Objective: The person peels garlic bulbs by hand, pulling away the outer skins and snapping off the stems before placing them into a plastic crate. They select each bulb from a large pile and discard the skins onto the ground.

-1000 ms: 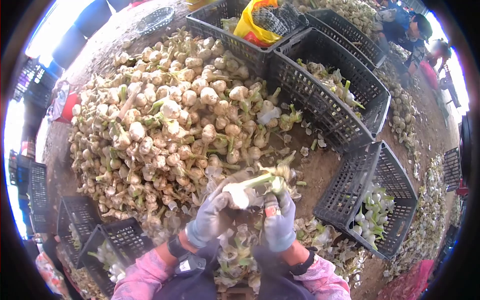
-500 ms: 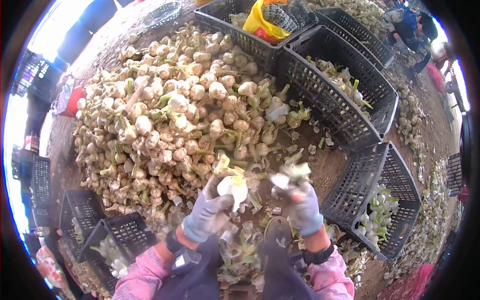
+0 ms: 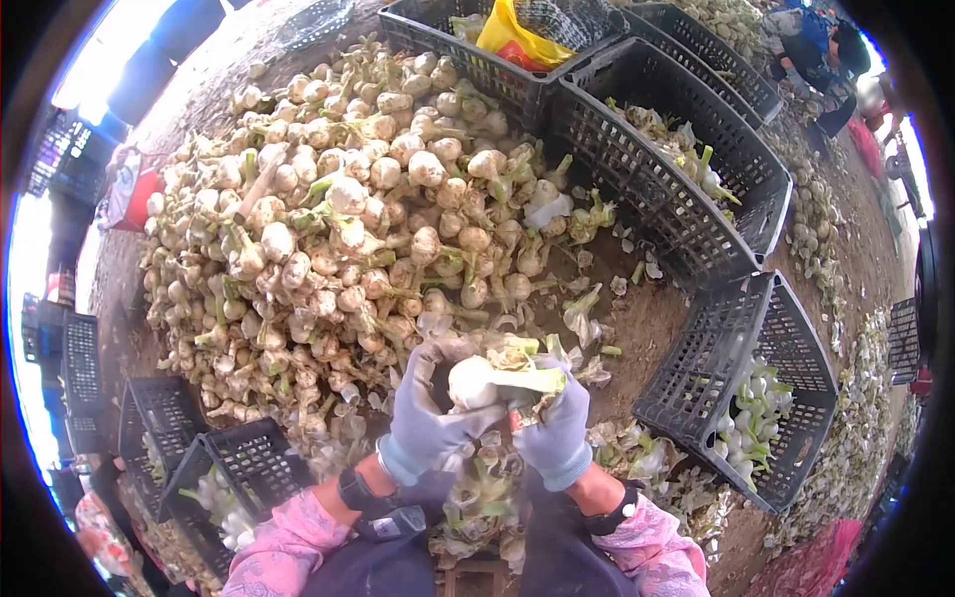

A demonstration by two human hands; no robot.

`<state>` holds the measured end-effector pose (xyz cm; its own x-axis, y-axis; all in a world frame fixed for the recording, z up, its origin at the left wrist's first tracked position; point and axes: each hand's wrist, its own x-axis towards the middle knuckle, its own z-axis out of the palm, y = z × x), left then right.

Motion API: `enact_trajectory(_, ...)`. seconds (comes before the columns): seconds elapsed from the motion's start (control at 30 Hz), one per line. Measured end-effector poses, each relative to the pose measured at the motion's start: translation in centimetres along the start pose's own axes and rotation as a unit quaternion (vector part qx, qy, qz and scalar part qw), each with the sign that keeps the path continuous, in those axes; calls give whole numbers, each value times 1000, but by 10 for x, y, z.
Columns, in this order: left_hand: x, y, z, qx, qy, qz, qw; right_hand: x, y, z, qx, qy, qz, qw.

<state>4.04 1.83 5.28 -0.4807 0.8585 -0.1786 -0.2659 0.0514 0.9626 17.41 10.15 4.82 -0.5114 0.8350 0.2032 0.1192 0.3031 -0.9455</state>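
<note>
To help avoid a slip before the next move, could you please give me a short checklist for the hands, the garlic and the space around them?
1. Round white garlic bulb with thick pale-green stalk within the grey-gloved left hand's grip: ok.
2. Grey-gloved right hand at the stalk's far end: ok; firmness cannot be judged.
3. Small red object at the right hand safely turned: cannot tell, mostly hidden.
4. Black perforated plastic crate on the right has room: ok; its white bulbs leave part bare.
5. Pale, papery garlic scraps cleared from between the dark-trousered legs: not ok.
</note>
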Motion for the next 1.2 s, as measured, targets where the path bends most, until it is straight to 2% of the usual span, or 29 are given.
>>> enact_trajectory(0.1,6,9,-8,-51,-51,-57,996,-15,7,12,84,32,51,995)
enact_trajectory(0.2,10,15,-14,-173,-99,-121,973,-14,-4,9,171,0,180,969)
enact_trajectory(0.23,8,16,-16,-187,-107,-140,966,-16,-5,11,300,36,257,918)
enact_trajectory(0.33,-5,11,-26,-243,-248,-182,920,-8,48,-10,411,108,154,892)
enact_trajectory(0.4,-6,7,-28,-340,-218,-210,890,-3,97,-38,424,137,288,848)
enact_trajectory(0.43,-2,3,-31,-365,-203,-212,884,1,98,-51,90,18,281,955)
enact_trajectory(0.47,1,2,-33,-389,-187,-213,876,6,96,-57,-257,-103,234,932)
enact_trajectory(0.5,5,4,-30,-387,-202,-170,883,6,93,-58,-255,-133,189,939)
enact_trajectory(0.6,4,0,-21,-282,-121,-126,943,-8,82,-61,-246,-227,59,940)
enact_trajectory(0.63,3,0,-15,-253,-104,-100,957,-3,47,-55,22,-222,195,955)
enact_trajectory(0.67,3,-2,-12,-216,-98,-90,967,2,10,-43,287,-193,314,884)
enact_trajectory(0.73,1,-4,-5,-142,-90,-69,983,0,-5,-31,316,-210,255,889)
enact_trajectory(0.77,1,-5,-2,-76,-87,-37,993,-10,3,-19,381,-162,243,877)
enact_trajectory(0.8,2,-2,-2,27,-97,14,995,-12,6,-20,386,-166,244,874)
enact_trajectory(0.87,8,12,-8,227,-111,115,961,-13,8,-24,394,-176,249,867)
enact_trajectory(0.9,11,18,-12,266,-130,135,946,-13,2,-25,407,-148,253,865)
enact_trajectory(0.97,10,24,-16,259,-146,126,946,-4,-2,-35,204,-189,202,939)
enact_trajectory(1.0,10,27,-16,256,-153,123,947,-1,-4,-38,100,-206,172,958)
enact_trajectory(1.03,11,28,-16,211,-203,108,950,-1,-11,-37,89,-205,226,948)
enact_trajectory(1.13,18,24,-27,269,-318,126,900,3,-18,-44,-58,-243,131,959)
enact_trajectory(1.17,16,27,-25,231,-311,69,919,7,-23,-44,-58,-258,137,955)
enact_trajectory(1.2,17,24,-25,219,-292,83,927,8,-22,-43,-46,-261,125,956)
